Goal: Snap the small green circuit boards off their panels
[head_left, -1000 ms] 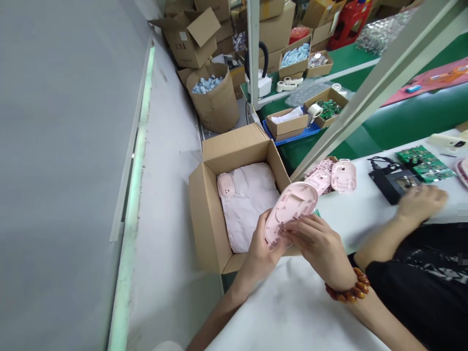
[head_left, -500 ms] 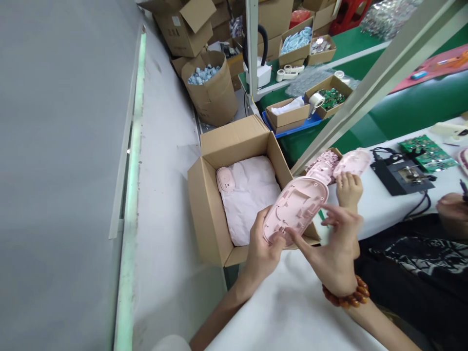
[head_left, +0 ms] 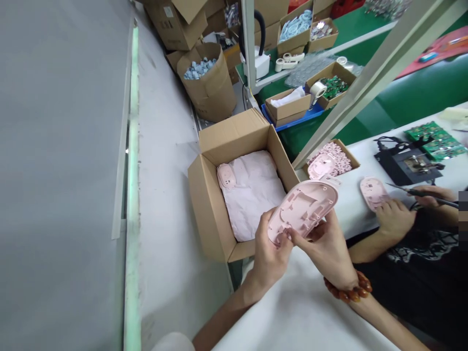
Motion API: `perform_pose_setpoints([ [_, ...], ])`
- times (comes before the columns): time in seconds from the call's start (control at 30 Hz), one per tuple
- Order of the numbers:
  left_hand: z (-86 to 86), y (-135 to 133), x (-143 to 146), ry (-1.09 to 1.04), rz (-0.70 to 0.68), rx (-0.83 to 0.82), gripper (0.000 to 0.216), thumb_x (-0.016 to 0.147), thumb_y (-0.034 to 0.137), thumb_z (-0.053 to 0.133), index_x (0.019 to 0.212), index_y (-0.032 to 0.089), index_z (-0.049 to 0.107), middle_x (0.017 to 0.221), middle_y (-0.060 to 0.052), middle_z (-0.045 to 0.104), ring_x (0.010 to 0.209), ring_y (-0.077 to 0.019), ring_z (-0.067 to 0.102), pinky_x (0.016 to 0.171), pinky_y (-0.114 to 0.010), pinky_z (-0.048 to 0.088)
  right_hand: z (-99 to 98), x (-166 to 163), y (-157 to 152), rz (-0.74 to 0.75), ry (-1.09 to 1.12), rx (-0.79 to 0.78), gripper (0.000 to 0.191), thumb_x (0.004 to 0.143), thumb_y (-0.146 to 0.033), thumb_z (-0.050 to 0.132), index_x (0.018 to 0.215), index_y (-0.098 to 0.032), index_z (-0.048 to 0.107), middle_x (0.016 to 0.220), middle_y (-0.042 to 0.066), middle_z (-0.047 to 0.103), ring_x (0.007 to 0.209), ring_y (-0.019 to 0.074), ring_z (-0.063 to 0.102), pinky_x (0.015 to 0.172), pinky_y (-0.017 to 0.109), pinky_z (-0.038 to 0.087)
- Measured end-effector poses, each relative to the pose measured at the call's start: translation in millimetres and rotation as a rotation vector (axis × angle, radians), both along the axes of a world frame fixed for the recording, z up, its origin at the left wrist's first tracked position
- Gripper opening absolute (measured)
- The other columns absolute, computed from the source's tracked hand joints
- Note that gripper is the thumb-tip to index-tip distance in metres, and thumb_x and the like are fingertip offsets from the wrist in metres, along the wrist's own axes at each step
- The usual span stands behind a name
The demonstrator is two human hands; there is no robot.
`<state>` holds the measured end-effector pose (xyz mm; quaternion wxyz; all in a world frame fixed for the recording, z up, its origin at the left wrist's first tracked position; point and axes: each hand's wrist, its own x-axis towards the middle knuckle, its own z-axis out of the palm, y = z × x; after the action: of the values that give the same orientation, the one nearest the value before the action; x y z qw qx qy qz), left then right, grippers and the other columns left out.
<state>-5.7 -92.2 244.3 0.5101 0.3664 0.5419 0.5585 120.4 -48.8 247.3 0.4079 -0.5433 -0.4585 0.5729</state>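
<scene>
A pink oval plastic shell (head_left: 305,207) with ribs inside is held up in front of me by both hands, over the edge of the white table (head_left: 307,312). My left hand (head_left: 268,253) grips its near end with thumb and fingers. My right hand (head_left: 325,248), with a brown bead bracelet on the wrist, cups the shell from below on its right side. Just beyond it an open cardboard box (head_left: 219,214) holds pink wrapped padding and one small pink part (head_left: 225,175).
A co-worker in black sits at my right; one hand (head_left: 395,219) rests by a pink shell (head_left: 371,190), the other holds a thin tool (head_left: 420,194). A small box of pink parts (head_left: 331,158), a black fixture (head_left: 409,165) and green circuit boards (head_left: 435,139) lie on the table. Cartons stand behind.
My right hand has closed back under the shell after being spread open. The shell shifted slightly right. The co-worker pulled a pink shell from the small box toward themselves and brought in a tool.
</scene>
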Motion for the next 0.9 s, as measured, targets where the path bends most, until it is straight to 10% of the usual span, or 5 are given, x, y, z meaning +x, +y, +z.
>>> perform_pose_setpoints([
  [0.9, 8.1, -2, -3, 0.008, -0.030, -0.018, 0.045, 0.090, 0.016, 0.057, 0.134, 0.022, 0.049, 0.126, -0.010, 0.067, 0.112, -0.0245, 0.068, 0.097, -0.039, 0.057, 15.2, 10, 7, 0.082, -0.102, -0.012, 0.067, 0.066, -0.039, 0.094, 0.118, -0.030, 0.054, 0.102, 0.005, 0.074, 0.085, 0.0282, 0.076, 0.065, 0.037, 0.067],
])
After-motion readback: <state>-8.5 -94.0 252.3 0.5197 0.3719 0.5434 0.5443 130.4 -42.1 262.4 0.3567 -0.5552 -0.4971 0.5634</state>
